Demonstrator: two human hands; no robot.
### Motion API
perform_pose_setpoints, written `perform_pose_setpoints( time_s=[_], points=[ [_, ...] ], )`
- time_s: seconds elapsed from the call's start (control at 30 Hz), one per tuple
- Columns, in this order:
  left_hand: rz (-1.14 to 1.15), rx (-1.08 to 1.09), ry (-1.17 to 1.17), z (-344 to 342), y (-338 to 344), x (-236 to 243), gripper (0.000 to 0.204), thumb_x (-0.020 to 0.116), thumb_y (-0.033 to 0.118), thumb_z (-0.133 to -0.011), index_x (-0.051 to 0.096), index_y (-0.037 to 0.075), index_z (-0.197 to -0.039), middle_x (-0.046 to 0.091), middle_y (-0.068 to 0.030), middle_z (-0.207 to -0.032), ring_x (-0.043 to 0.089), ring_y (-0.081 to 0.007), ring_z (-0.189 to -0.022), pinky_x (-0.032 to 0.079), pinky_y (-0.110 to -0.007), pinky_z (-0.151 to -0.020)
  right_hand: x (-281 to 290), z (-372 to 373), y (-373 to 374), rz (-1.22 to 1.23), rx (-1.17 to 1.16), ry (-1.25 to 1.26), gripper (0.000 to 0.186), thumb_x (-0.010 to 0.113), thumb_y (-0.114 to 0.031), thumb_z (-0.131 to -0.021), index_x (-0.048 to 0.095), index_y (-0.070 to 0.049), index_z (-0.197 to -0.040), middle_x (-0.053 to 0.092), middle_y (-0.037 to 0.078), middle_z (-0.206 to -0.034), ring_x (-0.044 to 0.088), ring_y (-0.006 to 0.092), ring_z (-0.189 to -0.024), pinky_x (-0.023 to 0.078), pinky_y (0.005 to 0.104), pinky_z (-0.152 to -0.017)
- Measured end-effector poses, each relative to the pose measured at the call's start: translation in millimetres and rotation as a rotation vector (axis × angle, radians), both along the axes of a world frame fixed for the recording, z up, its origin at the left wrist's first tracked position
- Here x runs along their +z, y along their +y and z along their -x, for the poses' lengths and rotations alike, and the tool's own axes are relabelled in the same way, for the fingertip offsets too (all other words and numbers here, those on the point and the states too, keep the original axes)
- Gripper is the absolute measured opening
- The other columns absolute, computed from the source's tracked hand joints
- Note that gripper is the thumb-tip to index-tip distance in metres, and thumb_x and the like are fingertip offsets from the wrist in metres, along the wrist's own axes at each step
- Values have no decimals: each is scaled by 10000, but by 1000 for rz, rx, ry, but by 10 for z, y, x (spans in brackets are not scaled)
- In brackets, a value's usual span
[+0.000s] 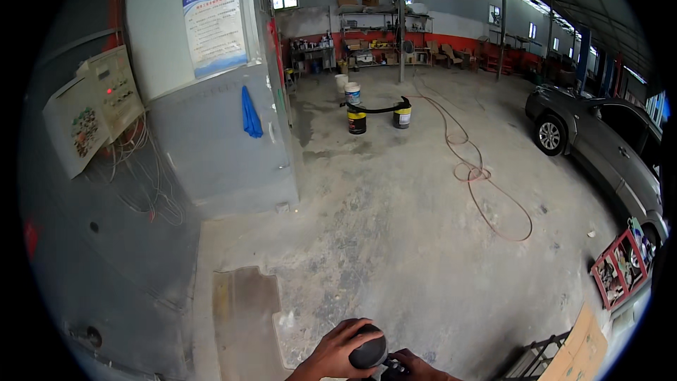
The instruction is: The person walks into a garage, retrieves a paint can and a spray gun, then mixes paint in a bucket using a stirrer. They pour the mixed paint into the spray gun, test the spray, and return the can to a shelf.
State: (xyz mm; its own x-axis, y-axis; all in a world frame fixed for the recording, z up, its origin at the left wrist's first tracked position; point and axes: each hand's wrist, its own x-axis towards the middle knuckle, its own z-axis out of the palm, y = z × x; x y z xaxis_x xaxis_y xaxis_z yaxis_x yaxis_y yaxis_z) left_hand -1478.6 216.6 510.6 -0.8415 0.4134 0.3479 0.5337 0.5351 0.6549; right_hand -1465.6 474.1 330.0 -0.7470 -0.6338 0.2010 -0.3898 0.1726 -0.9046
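Note:
My left hand (330,355) is wrapped over a black, round-headed tool (370,351) at the bottom middle of the view. Its fingers curl across the smooth dark dome. Close beside it on the right, my right hand (417,367) is closed round a dark part below the dome, which looks like a handle. The lower part of the tool is cut off by the picture's edge, so its exact kind cannot be made out. Both hands are above the concrete floor (395,254).
A red hose (474,173) lies looped on the floor. Ahead, a black curved part (377,109) rests across two buckets. A grey car (599,134) and a red tool cart (622,268) stand right, a cardboard sheet (578,346) below them. Left is a control box (113,95).

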Motion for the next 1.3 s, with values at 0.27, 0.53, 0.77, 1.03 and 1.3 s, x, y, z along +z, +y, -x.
perform_pose_setpoints(
  time_s=[0.27, 0.53, 0.77, 1.03, 1.3],
  points=[
    [41, -5, 14, 3211, -656, -113, 667, 848, 319, -600, 618, 171, -1208, 507, -115, -1332, 518, -355, -1185, 484, -463, -948, 137, 3121, -695, -89, -150, -307, 583, 744, -232, -835, 514, -70, -1345, 680, 186, -1004, 688, 295, -850, 530, 361, -735],
    [137, 176, 90, 6042, -1442, 511, 670, 841, 342, -608, 621, 154, -1213, 513, -125, -1327, 539, -367, -1140, 501, -459, -921, 653, 6515, -1568, -109, 129, -178, 505, 702, -190, -876, 537, -27, -1324, 710, 174, -919, 715, 248, -789, 533, 333, -709],
    [372, 38, 132, 8490, -2519, 669, 630, 802, 394, -670, 612, 229, -1248, 453, -91, -1400, 511, -353, -1167, 441, -458, -1006, 540, 9172, -2625, -157, 316, -238, 517, 674, -201, -892, 516, -124, -1379, 701, 181, -881, 707, 325, -792, 527, 352, -701],
    [501, 75, 228, 11522, -3777, 860, 513, 768, 363, -679, 608, 226, -1147, 498, -85, -1223, 558, -323, -1024, 513, -432, -852, 603, 12030, -4047, -106, 181, -277, 463, 666, -145, -874, 569, -136, -1327, 668, 122, -740, 635, 181, -619, 504, 324, -630],
    [574, 124, 216, 14564, -4724, 1270, 490, 762, 352, -697, 603, 219, -1141, 526, -56, -1151, 567, -290, -958, 526, -416, -814, 1006, 14811, -5242, 50, 80, -248, 405, 702, -133, -868, 617, -80, -1260, 699, 91, -803, 594, 71, -677, 506, 271, -655]
  ],
)
